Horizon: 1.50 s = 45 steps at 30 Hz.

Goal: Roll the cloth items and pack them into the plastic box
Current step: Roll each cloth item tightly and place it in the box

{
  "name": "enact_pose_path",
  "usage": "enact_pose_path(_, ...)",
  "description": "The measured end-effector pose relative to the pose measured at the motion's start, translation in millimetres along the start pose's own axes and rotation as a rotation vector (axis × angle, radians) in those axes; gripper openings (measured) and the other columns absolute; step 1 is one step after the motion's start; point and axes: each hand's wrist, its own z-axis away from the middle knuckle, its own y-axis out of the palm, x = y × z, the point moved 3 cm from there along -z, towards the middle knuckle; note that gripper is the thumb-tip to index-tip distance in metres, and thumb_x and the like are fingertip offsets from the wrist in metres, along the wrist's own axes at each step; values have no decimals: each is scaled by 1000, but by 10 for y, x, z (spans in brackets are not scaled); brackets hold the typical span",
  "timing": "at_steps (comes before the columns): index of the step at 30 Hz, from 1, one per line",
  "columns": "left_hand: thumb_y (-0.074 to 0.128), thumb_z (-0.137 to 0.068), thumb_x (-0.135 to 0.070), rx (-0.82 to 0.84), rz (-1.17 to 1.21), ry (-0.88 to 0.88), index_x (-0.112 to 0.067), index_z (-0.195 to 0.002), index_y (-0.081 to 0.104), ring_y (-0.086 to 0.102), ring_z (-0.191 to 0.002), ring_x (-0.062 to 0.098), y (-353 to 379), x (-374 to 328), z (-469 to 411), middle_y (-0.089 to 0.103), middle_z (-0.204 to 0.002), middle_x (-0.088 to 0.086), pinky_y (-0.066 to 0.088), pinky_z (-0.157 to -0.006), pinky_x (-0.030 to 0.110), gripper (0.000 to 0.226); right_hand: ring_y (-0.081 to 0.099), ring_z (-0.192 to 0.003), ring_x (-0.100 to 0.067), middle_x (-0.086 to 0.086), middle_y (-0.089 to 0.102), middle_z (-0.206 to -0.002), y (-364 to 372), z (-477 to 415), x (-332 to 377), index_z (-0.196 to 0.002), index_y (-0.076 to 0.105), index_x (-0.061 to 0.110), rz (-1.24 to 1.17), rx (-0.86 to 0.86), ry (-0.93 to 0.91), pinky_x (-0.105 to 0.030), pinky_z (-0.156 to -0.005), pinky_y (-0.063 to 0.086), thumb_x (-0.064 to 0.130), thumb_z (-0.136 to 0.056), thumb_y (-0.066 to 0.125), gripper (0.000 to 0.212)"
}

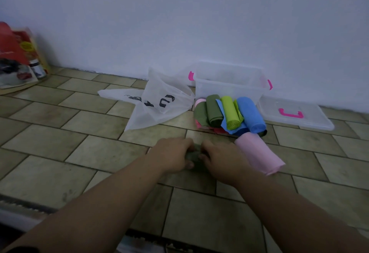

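Both hands are working low on the tiled floor [99, 153]. The left hand [173, 153] and the right hand [221, 160] are curling their fingers over a dark green cloth [196, 157], which is lying bunched between them on the floor; most of it is hidden beneath the hands. It appears to be mid-roll.

A finished pink roll [259, 154] is lying just beside the right hand. Further back, an olive roll [214, 111], a lime roll [229, 113] and a blue roll [250, 113] are resting on loose coloured cloths, against the front of the plastic box [229, 91]. The box is standing open by the wall, with its lid [311, 121] lying flat to its right. A white bag [159, 107] is slumping to the left.

Assessment: the cloth is judged light, thin and limp, offering no stiffness of its own. A roll is likely to be springing open unless pressure is being kept across its width. Taking hold around the middle, with the loose edge trapped underneath, looks soundest for the carry to the box.
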Motion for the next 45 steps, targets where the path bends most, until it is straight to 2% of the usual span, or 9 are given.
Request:
enact_pose_path(6, 52, -84, -55, -143, -49, -180, -33, -121, 52, 52, -109, 21, -18, 62, -20, 55, -117, -3, 37, -91, 41, 43, 52, -82, -13, 6, 57, -98, -43, 21, 55, -104, 46, 30, 58, 68, 38, -31, -71, 43, 46, -81, 54, 29)
enact_pose_path(10, 66, -81, -42, -233, 583, -555, -25, -139, 31, 55, -107, 31, 43, -5, 72, 39, -132, 10, 45, -82, 34, 70, 58, -85, -18, 0, 61, -97, -88, -100, 96, -96, 48, 24, 26, 177, 249, -31, -71, 43, 45, -86, 51, 23)
enact_pose_path(14, 63, -86, -22, -113, 1194, -691, -18, -141, 26, 60, -81, 24, 209, -212, 3, 55, -104, 7, 48, -57, 27, 66, 59, -99, -27, -11, 62, -111, -88, -109, 127, -109, 58, 11, -277, 240, 441, -34, -76, 43, 28, -90, 53, 26)
enact_pose_path(18, 62, -88, -22, -148, 1514, -764, -15, -132, 41, 58, -99, 32, 234, -190, -48, 57, -113, 11, 53, -82, 45, 49, 60, -83, -16, -3, 65, -94, 10, 45, 123, -101, 60, 17, -775, 219, 603, -28, -62, 47, 37, -79, 71, 32)
enact_pose_path(23, 64, -83, -13, 74, 1823, -762, -9, -117, 60, 67, -92, 36, 155, -237, -63, 68, -106, 19, 57, -68, 48, 34, 65, -93, -25, -10, 67, -101, 52, 44, 117, -104, 57, 13, -1227, 159, 644, -45, -83, 54, 35, -80, 71, 36)
enact_pose_path(32, 69, -75, -39, -217, 1343, -411, -20, -136, 40, 55, -107, 21, -714, -246, -1011, 52, -132, 7, 51, -80, 36, 70, 65, -95, -33, -20, 68, -106, -829, -655, -518, -109, 63, 0, -1387, 216, 618, -44, -84, 54, 13, -87, 57, 26)
enact_pose_path(36, 49, -90, -48, -293, 927, -283, -18, -146, 29, 36, -133, 25, -1106, -77, -1661, 33, -151, 5, 30, -99, 28, 67, 65, -81, -33, -27, 63, -105, -1318, -1242, -1095, -110, 57, -5, -1284, 34, 637, -35, -61, 56, 12, -89, 56, 27)
enact_pose_path(40, 46, -93, -41, -202, 580, -322, -13, -143, 31, 39, -130, 28, -1119, 101, -2177, 36, -147, 7, 33, -107, 42, 59, 62, -74, -28, -17, 61, -92, -1420, -1824, -1713, -110, 53, 1, -1114, -222, 742, -35, -51, 52, 11, -89, 61, 24)
enact_pose_path(45, 30, -100, -34, -26, 224, -310, -8, -150, 6, 5, -145, 25, -955, 158, -2409, -7, -159, 3, 14, -113, 54, 61, 54, -74, -29, -17, 56, -91, -892, -2378, -2096, -95, 56, 1, -574, 44, 810, -37, -65, 46, 19, -88, 64, 20)
